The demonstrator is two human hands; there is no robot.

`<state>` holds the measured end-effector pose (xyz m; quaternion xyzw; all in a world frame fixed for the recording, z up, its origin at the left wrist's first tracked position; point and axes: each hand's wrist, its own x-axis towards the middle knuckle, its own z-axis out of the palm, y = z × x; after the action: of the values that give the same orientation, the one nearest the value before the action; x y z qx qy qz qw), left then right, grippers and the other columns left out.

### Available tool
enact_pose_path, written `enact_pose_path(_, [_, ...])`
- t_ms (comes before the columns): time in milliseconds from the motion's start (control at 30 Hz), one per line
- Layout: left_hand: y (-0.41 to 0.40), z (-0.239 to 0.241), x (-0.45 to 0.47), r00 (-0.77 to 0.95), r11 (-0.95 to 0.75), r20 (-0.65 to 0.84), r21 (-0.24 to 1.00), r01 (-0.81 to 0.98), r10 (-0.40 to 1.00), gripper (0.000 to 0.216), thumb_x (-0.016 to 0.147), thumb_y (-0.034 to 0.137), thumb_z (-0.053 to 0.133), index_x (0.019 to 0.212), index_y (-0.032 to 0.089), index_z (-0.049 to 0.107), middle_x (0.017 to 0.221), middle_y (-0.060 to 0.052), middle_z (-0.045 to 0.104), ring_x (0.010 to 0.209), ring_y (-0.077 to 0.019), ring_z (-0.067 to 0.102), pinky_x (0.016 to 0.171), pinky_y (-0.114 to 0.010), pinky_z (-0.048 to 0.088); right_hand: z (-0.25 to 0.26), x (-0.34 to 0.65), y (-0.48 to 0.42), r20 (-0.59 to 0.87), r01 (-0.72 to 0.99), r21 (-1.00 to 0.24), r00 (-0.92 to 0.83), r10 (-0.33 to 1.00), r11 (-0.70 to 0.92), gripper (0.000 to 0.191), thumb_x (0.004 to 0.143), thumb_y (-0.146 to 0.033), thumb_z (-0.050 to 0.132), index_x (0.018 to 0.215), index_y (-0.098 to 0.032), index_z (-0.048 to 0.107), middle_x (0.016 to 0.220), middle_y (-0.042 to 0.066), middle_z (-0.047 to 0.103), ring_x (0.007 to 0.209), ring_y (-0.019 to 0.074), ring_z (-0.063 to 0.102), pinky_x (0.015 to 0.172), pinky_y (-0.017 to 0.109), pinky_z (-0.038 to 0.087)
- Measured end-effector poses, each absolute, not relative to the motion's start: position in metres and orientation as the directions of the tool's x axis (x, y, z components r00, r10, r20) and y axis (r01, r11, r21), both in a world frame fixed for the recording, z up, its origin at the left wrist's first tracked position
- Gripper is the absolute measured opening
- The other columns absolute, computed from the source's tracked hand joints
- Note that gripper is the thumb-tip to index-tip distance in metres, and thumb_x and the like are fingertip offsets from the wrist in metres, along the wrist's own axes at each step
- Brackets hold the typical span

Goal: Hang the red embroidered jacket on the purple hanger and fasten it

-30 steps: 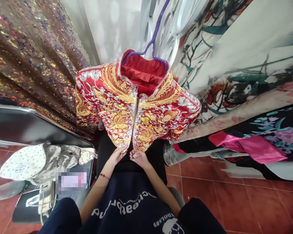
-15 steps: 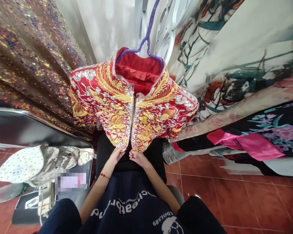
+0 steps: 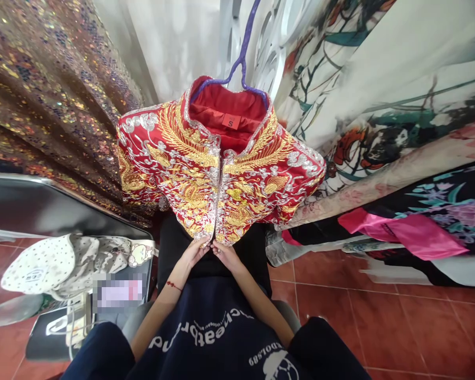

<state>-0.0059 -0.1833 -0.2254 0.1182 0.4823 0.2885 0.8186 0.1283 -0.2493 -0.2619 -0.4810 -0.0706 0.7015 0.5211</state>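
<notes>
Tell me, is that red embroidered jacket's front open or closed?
Closed: the red embroidered jacket's two front edges meet from collar to hem.

The floor [image 3: 380,327] is made of shiny red-brown tiles, and a plain white wall [image 3: 182,47] stands up at the back in bright daylight. Left of the spot where the cloth is being pinched hangs a big sparkly curtain [image 3: 43,95] (brown and gold, full of tiny shiny dots), and under it sits a dark table [image 3: 31,206]. Right of that spot hang big painted cloths [image 3: 399,95] with flowers, and a bright pink cloth [image 3: 411,237] lies low beside them.
</notes>
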Motion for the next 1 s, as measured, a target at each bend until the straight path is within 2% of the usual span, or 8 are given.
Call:
enact_pose_path(133, [-0.186,-0.226,-0.001,0.384,0.797,-0.703,0.476,-0.372,0.599,0.032,0.055,0.022,0.095,0.072,0.011,0.070,0.067,-0.003,0.069,0.058,-0.0104,0.062,0.059,-0.022,0.052,-0.258,0.126,-0.247,-0.616,-0.658,-0.619,0.068,0.785,-0.429,0.039,0.061,-0.046,0.091,0.081,-0.019,0.071,0.073,0.003,0.070,0.071,0.0174,0.067,0.063,0.029,0.046])
enact_pose_path(200, [-0.185,-0.227,-0.001,0.371,0.790,-0.704,0.477,-0.384,0.605,0.035,0.053,0.023,0.096,0.073,0.011,0.070,0.063,-0.001,0.066,0.055,-0.0082,0.058,0.053,-0.020,0.047,-0.253,0.126,-0.247,-0.618,-0.661,-0.623,0.089,0.781,-0.418,0.042,0.055,-0.045,0.093,0.080,-0.019,0.070,0.069,0.001,0.068,0.066,0.0161,0.063,0.060,0.028,0.042])
enact_pose_path(333, [-0.183,-0.228,-0.001,0.340,0.769,-0.702,0.484,-0.418,0.626,0.039,0.052,0.029,0.097,0.075,0.014,0.069,0.061,0.004,0.062,0.050,-0.0025,0.048,0.047,-0.015,0.037,-0.241,0.127,-0.249,-0.609,-0.684,-0.619,0.108,0.786,-0.387,0.039,0.054,-0.038,0.092,0.069,-0.022,0.061,0.058,-0.007,0.053,0.053,0.0082,0.045,0.054,0.025,0.035])
enact_pose_path(433, [-0.184,-0.227,-0.001,0.351,0.763,-0.690,0.481,-0.431,0.633,0.040,0.053,0.031,0.097,0.073,0.014,0.067,0.059,0.006,0.057,0.048,-0.0005,0.042,0.046,-0.015,0.034,-0.236,0.126,-0.248,-0.595,-0.702,-0.607,0.090,0.799,-0.372,0.040,0.054,-0.038,0.091,0.065,-0.023,0.056,0.056,-0.008,0.046,0.052,0.0073,0.039,0.053,0.025,0.035])
enact_pose_path(600, [-0.184,-0.221,-0.003,0.406,0.783,-0.676,0.462,-0.417,0.615,0.038,0.055,0.027,0.096,0.072,0.013,0.064,0.057,0.009,0.049,0.046,0.0013,0.034,0.045,-0.014,0.031,-0.232,0.125,-0.246,-0.588,-0.722,-0.594,0.088,0.804,-0.355,0.040,0.052,-0.038,0.091,0.077,-0.024,0.064,0.072,-0.003,0.061,0.064,0.0118,0.051,0.062,0.028,0.045])
enact_pose_path(700, [-0.187,-0.217,-0.006,0.431,0.798,-0.675,0.458,-0.393,0.599,0.037,0.057,0.025,0.095,0.073,0.014,0.064,0.058,0.009,0.049,0.046,0.0008,0.034,0.045,-0.015,0.032,-0.233,0.125,-0.246,-0.589,-0.724,-0.593,0.093,0.802,-0.352,0.037,0.055,-0.038,0.090,0.079,-0.025,0.065,0.075,-0.002,0.062,0.067,0.0125,0.053,0.064,0.028,0.046])
enact_pose_path(867, [-0.195,-0.213,-0.010,0.446,0.818,-0.685,0.466,-0.339,0.575,0.031,0.062,0.026,0.092,0.071,0.014,0.065,0.056,0.007,0.050,0.048,-0.0023,0.040,0.049,-0.019,0.036,-0.231,0.124,-0.248,-0.577,-0.725,-0.595,0.084,0.813,-0.347,0.030,0.063,-0.039,0.087,0.075,-0.025,0.063,0.068,-0.004,0.057,0.066,0.0126,0.052,0.066,0.029,0.046])
enact_pose_path(1000, [-0.199,-0.216,-0.010,0.424,0.823,-0.706,0.468,-0.322,0.567,0.027,0.063,0.025,0.091,0.072,0.015,0.068,0.056,0.004,0.056,0.054,-0.0070,0.052,0.057,-0.021,0.043,-0.225,0.126,-0.252,-0.566,-0.731,-0.583,0.052,0.823,-0.354,0.032,0.061,-0.040,0.089,0.079,-0.024,0.068,0.073,-0.001,0.064,0.072,0.0152,0.060,0.074,0.032,0.051])
